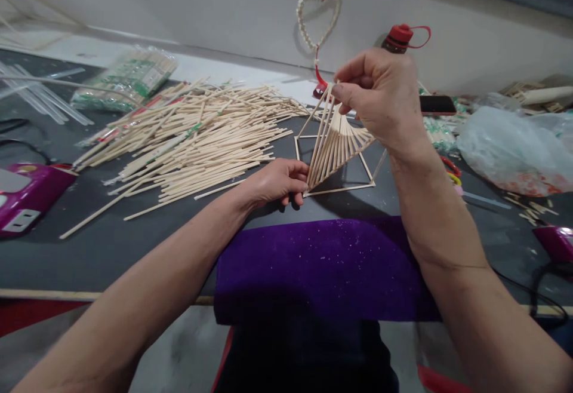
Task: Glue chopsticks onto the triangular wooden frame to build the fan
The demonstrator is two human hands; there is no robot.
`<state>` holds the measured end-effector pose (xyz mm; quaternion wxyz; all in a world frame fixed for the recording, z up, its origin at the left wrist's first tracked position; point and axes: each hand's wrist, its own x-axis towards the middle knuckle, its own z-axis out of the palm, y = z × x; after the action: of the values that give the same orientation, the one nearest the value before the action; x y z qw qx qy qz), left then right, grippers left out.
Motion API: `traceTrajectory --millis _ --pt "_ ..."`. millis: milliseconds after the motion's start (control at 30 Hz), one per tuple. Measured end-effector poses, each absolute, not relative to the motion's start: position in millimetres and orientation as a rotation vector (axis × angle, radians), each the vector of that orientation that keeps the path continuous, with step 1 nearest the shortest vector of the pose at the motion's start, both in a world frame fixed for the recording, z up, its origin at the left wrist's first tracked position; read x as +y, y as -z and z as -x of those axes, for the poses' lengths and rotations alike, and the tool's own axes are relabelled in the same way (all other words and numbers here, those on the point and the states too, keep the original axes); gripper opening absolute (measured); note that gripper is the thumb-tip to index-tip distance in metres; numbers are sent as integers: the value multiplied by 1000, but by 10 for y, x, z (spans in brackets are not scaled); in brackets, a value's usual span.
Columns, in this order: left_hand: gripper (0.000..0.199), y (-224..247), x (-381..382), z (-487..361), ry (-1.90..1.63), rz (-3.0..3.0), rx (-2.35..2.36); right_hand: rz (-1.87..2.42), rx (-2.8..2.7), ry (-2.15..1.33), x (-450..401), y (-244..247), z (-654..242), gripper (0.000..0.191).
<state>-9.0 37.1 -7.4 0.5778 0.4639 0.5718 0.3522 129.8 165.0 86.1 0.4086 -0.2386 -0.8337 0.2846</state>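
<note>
A frame of thin wooden sticks (339, 151) stands on the grey table, with a slanted, twisting fan of sticks rising over a square base. My left hand (283, 183) is closed at the lower left corner, its thumb and fingers pinching the stick ends there. Above it, my right hand (382, 91) pinches the top end of a wooden stick (320, 127) between thumb and fingertips. That stick slopes down towards my left hand. My right hand and wrist hide part of the frame's far right side.
Loose sticks (215, 136) lie piled to the left, before a plastic packet (134, 76). A purple cloth (313, 267) covers the near edge. On the right are a phone (437, 104), a plastic bag (514, 151) and scissors (453, 177). A red-capped bottle (398, 37) stands behind.
</note>
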Motion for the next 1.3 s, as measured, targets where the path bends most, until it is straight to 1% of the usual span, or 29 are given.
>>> traceTrajectory --millis 133,333,533,1000,1133,1300 --pt "31 103 371 85 -824 -1084 1359 635 -2153 -607 1686 -839 -1288 2" --pt "21 113 375 91 -820 -1098 1391 659 -2139 -637 1686 -885 -1309 3" --pt "22 108 382 80 -806 -1093 1398 768 -2134 -699 1664 -931 -1328 7" --pt "20 52 373 52 -802 -1087 1408 801 -2082 -788 1657 -944 -1288 11" --pt "17 48 365 52 -806 -1080 1414 761 -2074 -777 1668 -927 -1301 9" --pt "21 55 357 74 -810 -1075 1376 759 -2089 -767 1686 -903 -1311 7"
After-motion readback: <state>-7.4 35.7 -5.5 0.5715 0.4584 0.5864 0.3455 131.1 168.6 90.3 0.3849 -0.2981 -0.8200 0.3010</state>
